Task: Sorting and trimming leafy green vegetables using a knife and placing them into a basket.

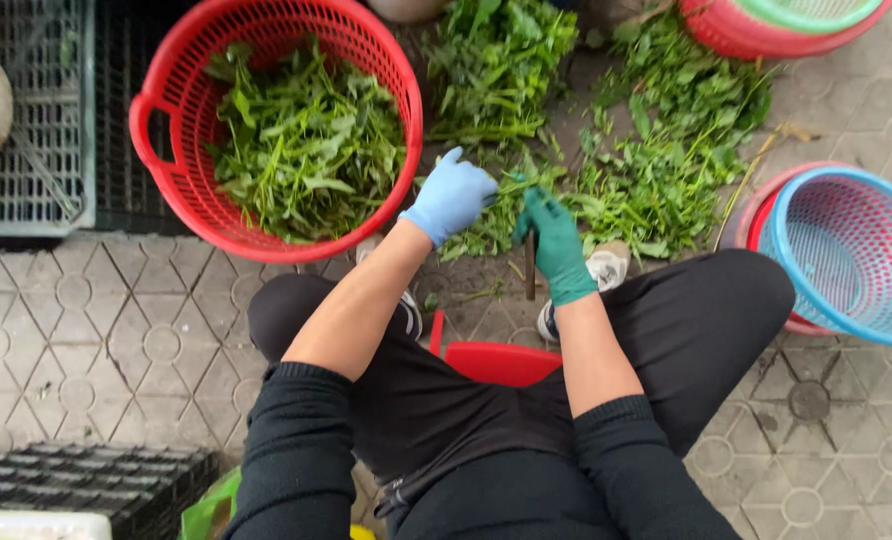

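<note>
Grips (452,196) (551,240) pinch greens (506,205) between.

Greens (306,150) in basket (171,190), left of pile (656,170)

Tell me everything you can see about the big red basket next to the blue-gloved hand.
The red basket is round, looks like plastic, with slotted, perforated walls and a loop handle on its left rim. It sits upright on the patterned paving, partly against a dark grate, left of the person's left hand in a blue glove, which does not touch it. It is filled about halfway with loose leafy greens, long-stemmed with narrow leaves. Its top edge runs out of the picture.
</note>
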